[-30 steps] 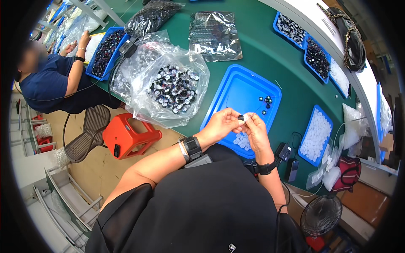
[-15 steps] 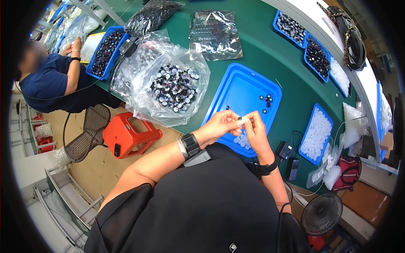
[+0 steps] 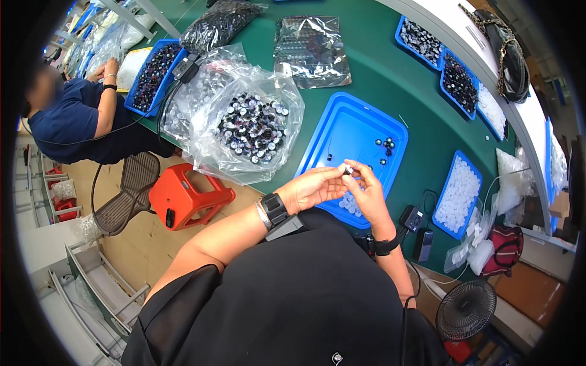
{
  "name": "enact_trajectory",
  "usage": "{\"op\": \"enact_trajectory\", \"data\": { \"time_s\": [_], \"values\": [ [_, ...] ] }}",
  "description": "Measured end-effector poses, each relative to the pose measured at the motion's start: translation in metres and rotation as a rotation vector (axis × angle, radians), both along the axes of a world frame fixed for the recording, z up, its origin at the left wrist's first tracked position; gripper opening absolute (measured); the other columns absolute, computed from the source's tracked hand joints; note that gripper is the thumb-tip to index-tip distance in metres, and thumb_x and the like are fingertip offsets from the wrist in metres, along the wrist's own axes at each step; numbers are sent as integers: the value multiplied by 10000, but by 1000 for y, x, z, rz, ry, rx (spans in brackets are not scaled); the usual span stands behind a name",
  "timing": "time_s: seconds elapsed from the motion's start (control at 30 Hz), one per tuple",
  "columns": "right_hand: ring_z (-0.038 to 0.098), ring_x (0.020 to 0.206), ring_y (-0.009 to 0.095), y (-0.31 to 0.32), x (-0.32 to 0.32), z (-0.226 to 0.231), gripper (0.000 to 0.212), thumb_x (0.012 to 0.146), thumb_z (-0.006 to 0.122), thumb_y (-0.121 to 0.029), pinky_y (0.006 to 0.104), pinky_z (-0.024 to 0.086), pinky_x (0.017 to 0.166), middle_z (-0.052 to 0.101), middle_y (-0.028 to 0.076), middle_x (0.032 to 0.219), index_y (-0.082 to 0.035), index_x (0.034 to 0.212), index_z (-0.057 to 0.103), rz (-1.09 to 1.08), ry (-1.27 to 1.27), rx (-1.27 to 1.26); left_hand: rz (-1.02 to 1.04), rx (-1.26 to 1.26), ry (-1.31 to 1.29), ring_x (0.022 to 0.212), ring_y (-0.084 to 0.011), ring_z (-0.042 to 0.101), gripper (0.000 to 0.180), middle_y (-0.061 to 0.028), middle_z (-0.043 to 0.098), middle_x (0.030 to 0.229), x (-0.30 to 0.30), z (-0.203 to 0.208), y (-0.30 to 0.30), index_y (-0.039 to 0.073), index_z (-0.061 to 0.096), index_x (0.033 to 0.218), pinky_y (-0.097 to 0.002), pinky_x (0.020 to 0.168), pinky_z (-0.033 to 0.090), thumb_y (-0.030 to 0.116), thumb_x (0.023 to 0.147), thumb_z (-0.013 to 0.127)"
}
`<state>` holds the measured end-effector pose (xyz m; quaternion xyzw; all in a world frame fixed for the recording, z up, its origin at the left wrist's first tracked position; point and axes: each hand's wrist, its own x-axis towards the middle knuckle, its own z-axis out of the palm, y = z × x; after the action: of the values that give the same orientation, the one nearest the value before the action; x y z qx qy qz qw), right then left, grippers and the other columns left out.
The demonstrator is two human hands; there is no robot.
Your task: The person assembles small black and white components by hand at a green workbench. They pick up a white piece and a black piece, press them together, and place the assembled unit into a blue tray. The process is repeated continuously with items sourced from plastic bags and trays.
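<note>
Over the near part of a blue tray (image 3: 390,116), my two hands meet at the fingertips. A small black-and-white piece (image 3: 348,171) is pinched between them; its exact kind is too small to make out. My left hand (image 3: 318,186) grips it from the left, and my right hand (image 3: 368,194) closes on it from the right with thumb and fingers. Beneath my hands lie several small white caps (image 3: 349,204). Several dark shiny round pieces (image 3: 386,148) sit at the tray's right side, and a small black piece (image 3: 329,157) lies left of them.
Left of the tray stands an open clear bag (image 3: 253,128) of clear-topped dark pieces. A flat silvery packet (image 3: 311,52) lies behind. To the right is a blue tray of white caps (image 3: 458,192). A co-worker (image 3: 79,116) sits at far left, near a red stool (image 3: 183,195).
My fingers have shifted around the small piece, and my right fingers now curl over it more. The small black piece in the tray shows more plainly. The co-worker's hands moved slightly.
</note>
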<state>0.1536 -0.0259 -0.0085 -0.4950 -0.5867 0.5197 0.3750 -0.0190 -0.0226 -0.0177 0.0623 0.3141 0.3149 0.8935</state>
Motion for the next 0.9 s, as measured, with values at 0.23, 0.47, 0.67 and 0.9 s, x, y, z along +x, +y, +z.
{"op": "enact_trajectory", "data": {
  "time_s": [0.23, 0.47, 0.67, 0.9],
  "values": [
    [591, 661, 239, 0, -9, -1, 157, 809, 660, -118, 345, 473, 621, 609, 121, 777, -11, 907, 599, 52, -403, 316, -47, -76, -27, 892, -129, 604, 298, -23, 632, 949, 3, -3, -4, 100, 592, 1038, -291, 833, 490, 371, 918, 557],
    [591, 653, 315, -11, -18, -14, 168, 800, 659, -162, 400, 460, 593, 600, 127, 705, -14, 795, 580, 214, -641, 434, -58, -221, 33, 834, -137, 591, 286, -23, 622, 900, 5, -43, -17, 102, 583, 973, -296, 806, 480, 381, 917, 559],
    [654, 793, 285, -4, -23, -32, 357, 823, 665, -246, 381, 512, 721, 660, 147, 950, -16, 1088, 598, 323, -678, 139, 351, -323, -21, 782, -176, 609, 306, -61, 633, 835, -43, -75, -8, 61, 586, 926, -311, 746, 511, 361, 937, 524],
    [661, 774, 274, 9, 16, -61, 316, 842, 639, -218, 370, 514, 709, 669, 149, 939, -20, 1086, 609, 222, -689, -52, 1047, -206, 546, 968, -198, 540, 358, -124, 547, 1080, -146, -66, 13, 28, 510, 1096, -318, 827, 466, 324, 909, 584]
  ]
}}
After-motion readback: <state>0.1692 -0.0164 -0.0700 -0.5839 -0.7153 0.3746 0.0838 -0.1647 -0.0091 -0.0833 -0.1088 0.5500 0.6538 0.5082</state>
